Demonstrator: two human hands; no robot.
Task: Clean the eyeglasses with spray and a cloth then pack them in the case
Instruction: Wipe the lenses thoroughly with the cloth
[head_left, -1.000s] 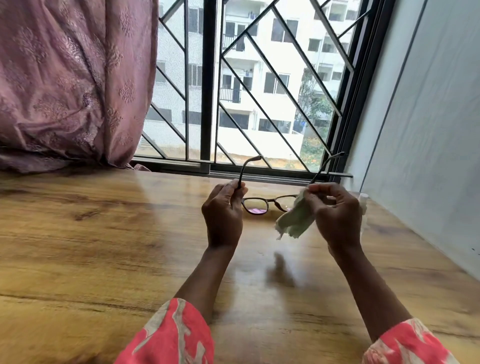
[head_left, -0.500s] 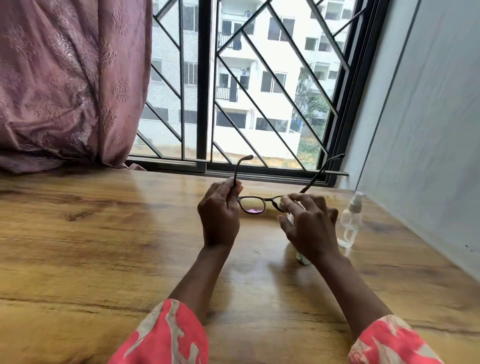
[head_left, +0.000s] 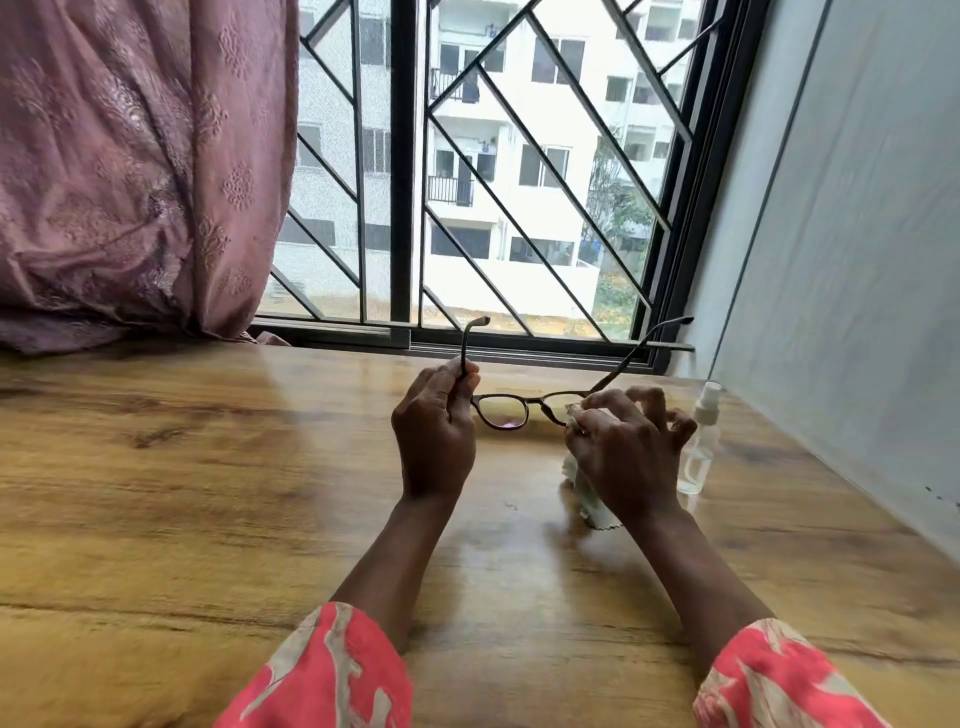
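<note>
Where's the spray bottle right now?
The spray bottle stands upright on the wooden table, far right near the wall, just beyond the right hand.

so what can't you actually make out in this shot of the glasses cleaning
- Right lens of the eyeglasses: head view, covered by the right hand and cloth.
- Most of the cloth: hidden under that hand.
- Case: nowhere in frame.
- Spray bottle liquid level: too blurred and clear to judge.

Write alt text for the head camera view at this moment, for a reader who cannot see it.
A person's left hand grips open eyeglasses by one temple above a wooden table while the right hand pinches a pale cloth against the right lens. A clear spray bottle stands just right of that hand, before a barred window and a pink curtain.
</note>
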